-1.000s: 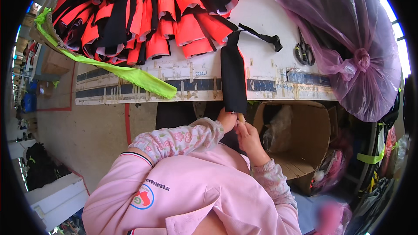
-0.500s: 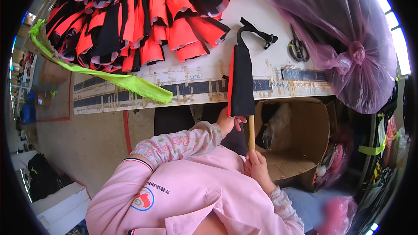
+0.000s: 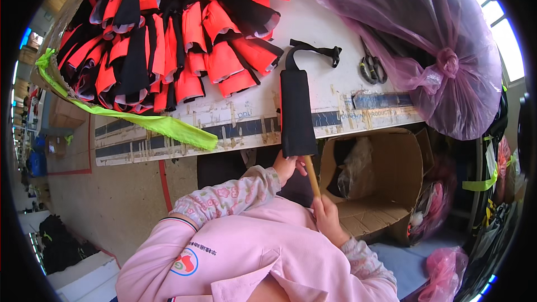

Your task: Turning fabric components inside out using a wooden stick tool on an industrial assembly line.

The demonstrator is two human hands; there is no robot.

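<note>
A black fabric sleeve with an orange edge (image 3: 297,114) lies over the table's front edge, its black strap and buckle (image 3: 336,57) stretched out on the tabletop. My left hand (image 3: 286,168) is closed on the sleeve's lower end, with some fingers hidden beneath it. From that end comes a wooden stick (image 3: 312,178), its upper part out of sight inside or behind the fabric. Around the stick's lower end my right hand (image 3: 327,218) is closed.
Orange and black fabric pieces (image 3: 184,39) are heaped at the back left of the table (image 3: 224,113). A neon-yellow strip (image 3: 168,126) hangs beside them. Scissors (image 3: 372,67) lie near a knotted purple plastic bag (image 3: 447,64). Below the table stands an open cardboard box (image 3: 386,173).
The sleeve has shifted left and a little toward me. The stick, upright before, now slants, its top leaning left. Both hands keep their hold.
</note>
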